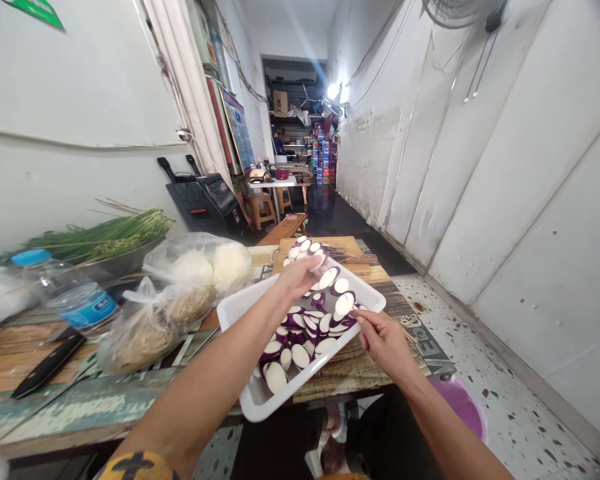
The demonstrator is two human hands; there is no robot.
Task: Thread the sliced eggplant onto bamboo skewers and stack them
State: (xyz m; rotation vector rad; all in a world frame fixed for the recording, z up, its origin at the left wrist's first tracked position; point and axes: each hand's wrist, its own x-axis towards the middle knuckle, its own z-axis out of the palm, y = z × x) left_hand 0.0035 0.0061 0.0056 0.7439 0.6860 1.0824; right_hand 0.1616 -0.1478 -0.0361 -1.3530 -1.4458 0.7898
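A white plastic tray [300,383] full of purple-skinned eggplant slices [300,357] sits at the table's front edge. My right hand [383,343] pinches the near end of a thin skewer, mostly hidden by the slices on it. Several skewered eggplant slices [344,304] line up above the tray, running from my right fingertips towards my left hand. My left hand [303,275] is closed with an eggplant slice [320,261] at its fingertips, by the skewer's far end. Behind the tray, more eggplant slices [303,248] lie on a wooden board [347,245] beside several thin sticks.
Left of the tray are clear bags [145,333] of food, a black-handled knife [50,365], a water bottle [77,293] and a metal bowl [115,263] of green stalks. A purple basin [463,410] stands on the floor at right. A white wall [505,167] runs along the right.
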